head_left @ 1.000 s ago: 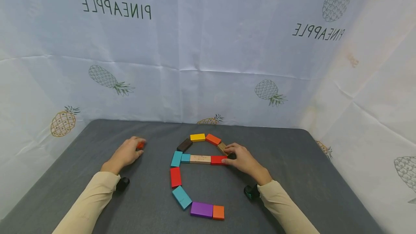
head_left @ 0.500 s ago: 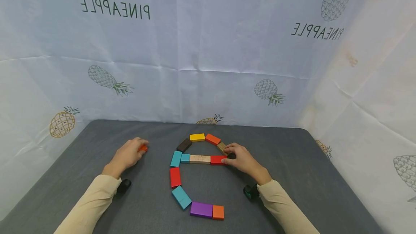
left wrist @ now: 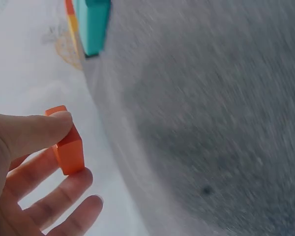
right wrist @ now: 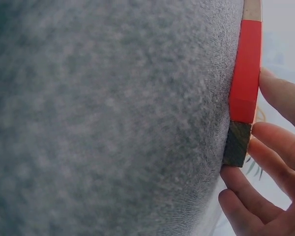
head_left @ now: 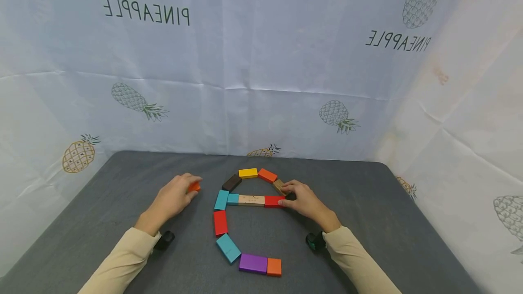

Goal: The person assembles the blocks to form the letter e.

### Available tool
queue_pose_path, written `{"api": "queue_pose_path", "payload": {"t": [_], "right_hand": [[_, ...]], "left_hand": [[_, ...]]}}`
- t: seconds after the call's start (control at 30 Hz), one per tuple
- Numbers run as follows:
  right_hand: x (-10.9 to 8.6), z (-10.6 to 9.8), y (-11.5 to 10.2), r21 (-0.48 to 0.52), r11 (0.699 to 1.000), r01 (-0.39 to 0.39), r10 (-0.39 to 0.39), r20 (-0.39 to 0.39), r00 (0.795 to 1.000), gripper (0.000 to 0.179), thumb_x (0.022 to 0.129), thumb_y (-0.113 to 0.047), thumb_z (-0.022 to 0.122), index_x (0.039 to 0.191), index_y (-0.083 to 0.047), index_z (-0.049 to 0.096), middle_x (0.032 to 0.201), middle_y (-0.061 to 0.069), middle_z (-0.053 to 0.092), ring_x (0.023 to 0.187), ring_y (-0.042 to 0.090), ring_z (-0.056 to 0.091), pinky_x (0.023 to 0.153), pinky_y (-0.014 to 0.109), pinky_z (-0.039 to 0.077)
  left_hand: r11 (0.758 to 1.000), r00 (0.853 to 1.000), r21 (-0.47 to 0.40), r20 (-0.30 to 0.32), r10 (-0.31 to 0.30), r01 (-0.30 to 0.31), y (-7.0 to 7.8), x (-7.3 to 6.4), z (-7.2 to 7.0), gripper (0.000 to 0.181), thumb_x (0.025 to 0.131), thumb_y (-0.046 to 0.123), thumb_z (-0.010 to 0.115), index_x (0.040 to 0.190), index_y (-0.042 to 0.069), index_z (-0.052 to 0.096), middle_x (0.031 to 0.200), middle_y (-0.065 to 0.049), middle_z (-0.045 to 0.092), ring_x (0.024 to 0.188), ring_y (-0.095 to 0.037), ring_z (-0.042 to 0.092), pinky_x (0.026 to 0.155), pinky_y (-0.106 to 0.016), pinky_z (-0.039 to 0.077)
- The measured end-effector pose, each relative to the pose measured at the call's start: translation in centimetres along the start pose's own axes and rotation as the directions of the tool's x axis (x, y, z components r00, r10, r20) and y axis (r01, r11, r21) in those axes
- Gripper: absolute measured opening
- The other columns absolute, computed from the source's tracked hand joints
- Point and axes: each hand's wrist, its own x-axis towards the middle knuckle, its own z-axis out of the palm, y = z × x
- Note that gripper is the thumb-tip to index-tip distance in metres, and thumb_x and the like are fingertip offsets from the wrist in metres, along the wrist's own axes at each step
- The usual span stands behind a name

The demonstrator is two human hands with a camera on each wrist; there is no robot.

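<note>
My left hand pinches a small orange block between thumb and fingers, above the cloth left of the block figure. My right hand is at the right end of the figure's middle row. Its fingers curve around a dark block standing against the end of a red block, and the thumb tip touches the red block. Next to the fingers lies a tan block. The middle row continues leftward with a light wooden block and a small teal block.
The figure's curve includes a yellow block, an orange-red block, a dark brown block, teal blocks, a red block, a purple block and an orange block. A pineapple-print curtain hangs behind the grey table.
My left hand has moved right, toward the figure, carrying the orange block. The right hand and the laid blocks stay in place.
</note>
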Motion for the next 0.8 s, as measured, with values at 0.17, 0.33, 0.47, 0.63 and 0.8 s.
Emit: {"api": "queue_pose_path", "payload": {"t": [0.17, 0.33, 0.47, 0.63, 0.8], "right_hand": [[-0.1, -0.1, 0.0, -0.001, 1.0, 0.004, -0.004, 0.0, 1.0, 0.043, 0.086, -0.024, 0.078, 0.122, 0.0, 0.069, 0.125, 0.011, 0.063, 0.12, 0.031, 0.058, 0.103, 0.051, 0.046], [0.0, 0.0, 0.0, -0.005, 1.0, -0.003, 0.003, 0.0, 1.0, 0.044, 0.086, -0.024, 0.078, 0.122, -0.001, 0.069, 0.125, 0.01, 0.063, 0.12, 0.031, 0.058, 0.104, 0.051, 0.046], [0.0, 0.1, 0.0, -0.006, 1.0, -0.009, 0.009, 0.0, 1.0, 0.044, 0.086, -0.024, 0.078, 0.123, -0.001, 0.069, 0.125, 0.01, 0.063, 0.12, 0.031, 0.058, 0.104, 0.051, 0.046], [-0.1, 0.1, 0.1, -0.013, 1.0, 0.017, -0.017, -0.007, 1.0, 0.044, 0.086, -0.023, 0.079, 0.122, 0.0, 0.069, 0.122, 0.011, 0.064, 0.116, 0.031, 0.059, 0.101, 0.051, 0.048], [0.0, 0.1, 0.1, -0.014, 1.0, 0.007, -0.007, -0.005, 1.0, 0.044, 0.086, -0.024, 0.078, 0.122, 0.0, 0.068, 0.123, 0.011, 0.064, 0.117, 0.03, 0.059, 0.102, 0.05, 0.048]], "left_hand": [[0.999, 0.999, -0.008, -0.02, 0.04, -0.04, 1.5, -0.1, 0.0, 0.041, 0.083, 0.001, 0.076, 0.123, -0.001, 0.067, 0.115, -0.016, 0.068, 0.099, -0.031, 0.063, 0.081, -0.045, 0.056], [0.997, 0.997, -0.017, -0.022, 0.07, -0.071, 3.2, -0.2, 0.0, 0.042, 0.081, 0.001, 0.079, 0.121, 0.0, 0.068, 0.112, -0.013, 0.069, 0.097, -0.028, 0.063, 0.081, -0.043, 0.058], [0.995, 0.995, -0.029, -0.021, 0.098, -0.098, 4.3, -0.3, 0.1, 0.041, 0.081, 0.002, 0.079, 0.121, 0.001, 0.069, 0.113, -0.011, 0.069, 0.099, -0.027, 0.063, 0.081, -0.042, 0.058], [0.991, 0.992, -0.043, -0.016, 0.124, -0.125, 5.4, -0.7, 0.2, 0.041, 0.081, 0.002, 0.079, 0.121, 0.002, 0.069, 0.115, -0.009, 0.069, 0.1, -0.026, 0.063, 0.083, -0.041, 0.057], [0.986, 0.987, -0.039, -0.019, 0.159, -0.16, 6.4, -1.0, 0.5, 0.041, 0.08, 0.002, 0.08, 0.12, 0.003, 0.07, 0.114, -0.008, 0.069, 0.1, -0.024, 0.063, 0.082, -0.039, 0.057]]}}
